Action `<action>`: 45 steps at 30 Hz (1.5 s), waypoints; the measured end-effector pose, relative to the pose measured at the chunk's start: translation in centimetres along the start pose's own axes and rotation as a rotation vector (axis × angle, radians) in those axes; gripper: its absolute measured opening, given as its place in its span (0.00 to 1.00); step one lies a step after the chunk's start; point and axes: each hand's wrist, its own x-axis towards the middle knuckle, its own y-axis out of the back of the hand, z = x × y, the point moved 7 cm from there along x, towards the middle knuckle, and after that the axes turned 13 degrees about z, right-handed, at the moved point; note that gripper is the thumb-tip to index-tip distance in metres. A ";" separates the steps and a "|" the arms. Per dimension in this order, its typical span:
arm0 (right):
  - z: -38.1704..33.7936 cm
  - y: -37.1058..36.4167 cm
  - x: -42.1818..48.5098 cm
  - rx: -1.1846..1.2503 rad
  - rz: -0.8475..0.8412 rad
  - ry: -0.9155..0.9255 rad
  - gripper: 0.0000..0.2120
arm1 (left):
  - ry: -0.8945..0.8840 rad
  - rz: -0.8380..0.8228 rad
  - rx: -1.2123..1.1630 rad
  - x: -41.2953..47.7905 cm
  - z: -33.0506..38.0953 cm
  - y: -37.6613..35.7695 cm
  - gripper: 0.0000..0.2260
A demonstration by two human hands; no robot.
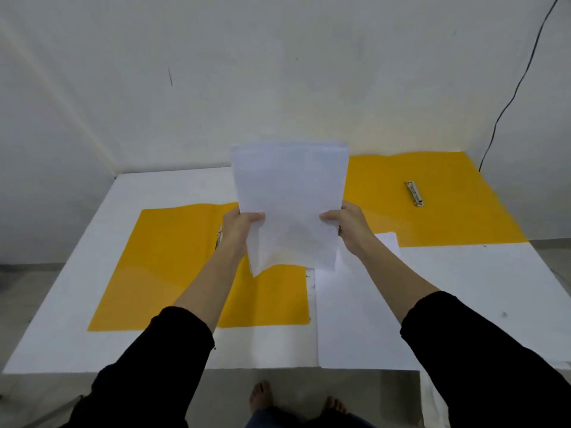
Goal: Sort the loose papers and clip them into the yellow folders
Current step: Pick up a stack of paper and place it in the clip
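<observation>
**White table (482,282) against a pale wall: one sheaf of paper (289,196) held up in both hands**

The sheaf was plain white and several sheets thick. Its top edges were nearly flush, and its lower left corner was splayed and curling loose. It stood almost upright in the air above the middle of the table, between the two folders and touching neither.

The left hand (239,225) had its grip clamped on the left edge, thumb laid across the near face. The right hand (347,222) was clamped the same way on the right edge.

Behind and below, the left yellow folder (167,261) lay open and flat. Its metal clip (219,237) was mostly hidden by the left wrist, and its far right corner was hidden by the sheaf.

The right yellow folder (457,211) lay open at the table's far right. Its clip (414,194) was in plain view and held nothing.

A second pile of white papers (355,322) lay flat near the front edge, just beside the left folder. The right forearm crossed over it, and its far corner reached the right folder.

Black sleeves (482,350) covered both arms. A dark cable (514,88) ran down the wall, and bare feet (261,396) stood on the floor.
</observation>
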 end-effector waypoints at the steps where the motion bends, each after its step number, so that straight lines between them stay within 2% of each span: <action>1: -0.4 -1.0 -0.1 0.006 -0.011 0.016 0.12 | -0.021 0.009 -0.003 0.4 0.7 0.8 0.10; 4: -0.1 -2.9 -0.4 -0.038 -0.030 0.049 0.13 | -0.066 0.015 0.032 1.0 1.1 2.5 0.12; 8: 3.4 -3.8 -1.0 -0.200 -0.033 -0.008 0.16 | -0.025 0.035 0.072 1.0 -1.1 3.3 0.16; 14: 5.0 -3.8 -1.0 -0.174 0.023 -0.048 0.17 | 0.068 0.096 0.109 1.8 -3.9 3.8 0.22; 19: 5.9 -3.9 -1.2 -0.196 0.042 -0.051 0.20 | 0.106 0.120 0.036 1.9 -5.2 3.7 0.19; 24: 5.5 -4.7 -0.9 -0.231 0.057 -0.046 0.19 | 0.128 0.114 0.044 2.5 -5.1 3.6 0.18; 27: 5.0 -5.7 -0.7 -0.278 0.027 -0.027 0.18 | 0.052 0.112 0.139 3.6 -4.1 4.0 0.14; 29: 5.0 -6.5 -0.6 -0.289 0.021 -0.032 0.16 | 0.000 0.095 0.188 4.4 -3.9 4.5 0.16; 32: 6.1 -7.2 -0.6 -0.328 0.049 -0.084 0.16 | -0.045 0.129 0.286 5.0 -4.7 5.8 0.18; 37: 9.1 -7.5 -0.7 -0.527 0.151 -0.232 0.17 | -0.023 0.279 0.464 5.4 -7.0 8.6 0.13; 45: 10.5 -8.5 -1.5 -0.696 0.197 -0.421 0.23 | -0.077 0.318 0.578 8.1 -7.4 12.0 0.11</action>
